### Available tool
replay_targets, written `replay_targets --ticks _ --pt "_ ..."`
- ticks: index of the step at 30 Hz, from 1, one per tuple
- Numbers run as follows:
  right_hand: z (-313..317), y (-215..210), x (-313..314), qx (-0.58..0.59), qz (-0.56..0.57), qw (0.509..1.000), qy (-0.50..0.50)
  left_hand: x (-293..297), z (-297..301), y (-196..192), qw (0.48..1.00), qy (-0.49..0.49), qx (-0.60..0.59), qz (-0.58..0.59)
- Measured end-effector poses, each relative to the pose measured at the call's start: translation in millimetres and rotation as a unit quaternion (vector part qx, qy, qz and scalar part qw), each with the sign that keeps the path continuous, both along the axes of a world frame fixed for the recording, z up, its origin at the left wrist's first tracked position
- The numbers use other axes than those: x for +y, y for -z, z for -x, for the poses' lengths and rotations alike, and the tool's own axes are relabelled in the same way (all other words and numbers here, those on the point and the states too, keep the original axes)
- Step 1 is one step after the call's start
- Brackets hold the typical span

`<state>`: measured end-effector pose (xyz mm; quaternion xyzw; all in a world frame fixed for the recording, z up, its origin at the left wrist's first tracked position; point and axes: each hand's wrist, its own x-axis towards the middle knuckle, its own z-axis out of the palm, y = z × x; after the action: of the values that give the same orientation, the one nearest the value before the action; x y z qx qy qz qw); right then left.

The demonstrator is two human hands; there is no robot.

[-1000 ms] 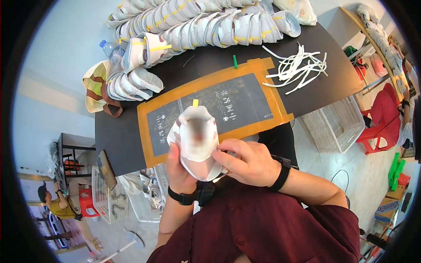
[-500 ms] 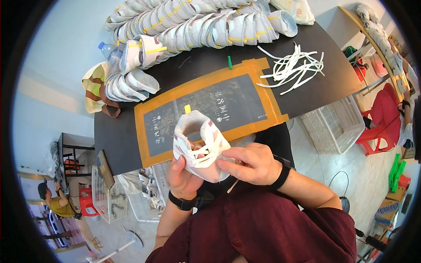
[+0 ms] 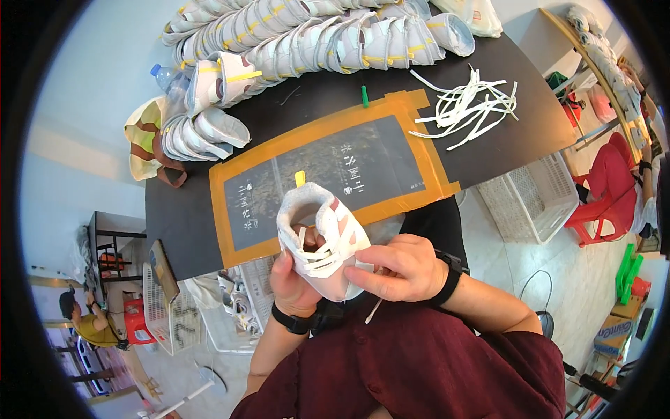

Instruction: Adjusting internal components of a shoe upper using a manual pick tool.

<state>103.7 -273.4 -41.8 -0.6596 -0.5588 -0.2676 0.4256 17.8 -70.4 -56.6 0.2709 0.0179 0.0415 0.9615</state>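
Observation:
A pale shoe upper [image 3: 326, 230] with pinkish patches, a grey padded collar and a yellow heel tab is held up over the near table edge. My left hand [image 3: 293, 285] grips it from the left and below, some fingers showing inside its opening. White lace [image 3: 328, 264] crosses the front of the upper. At the upper's right side, my right hand [image 3: 405, 269] is closed, thumb and index finger pinching the white shoelace; a loose lace end [image 3: 373, 311] hangs beneath. The exact grip is partly hidden by the fingers.
Nested shoe uppers [image 3: 335, 45] line the dark table's far side. Loose white laces [image 3: 471, 108] lie right of a taped dark sheet [image 3: 314, 181], near a green piece [image 3: 364, 96]. A white crate [image 3: 534, 202] stands at right. Other people sit at left and right.
The upper has tipped a little and dropped slightly, its opening showing more fingers inside. My right hand has shifted slightly down, and the lace end hangs lower.

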Motion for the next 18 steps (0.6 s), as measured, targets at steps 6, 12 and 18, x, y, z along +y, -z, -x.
replay_targets --ticks 6,12,18 --pt "3 -5 15 0.256 -0.061 0.962 0.078 -4 -6 -24 0.965 -0.016 0.03 -0.261" --pt "-17 -12 24 0.851 -0.25 0.453 -0.091 -9 -12 -71 0.705 -0.036 0.038 -0.707" --pt "-6 -3 38 0.85 -0.243 0.447 -0.136 -14 -33 -41 0.53 -0.255 -0.106 -0.802"
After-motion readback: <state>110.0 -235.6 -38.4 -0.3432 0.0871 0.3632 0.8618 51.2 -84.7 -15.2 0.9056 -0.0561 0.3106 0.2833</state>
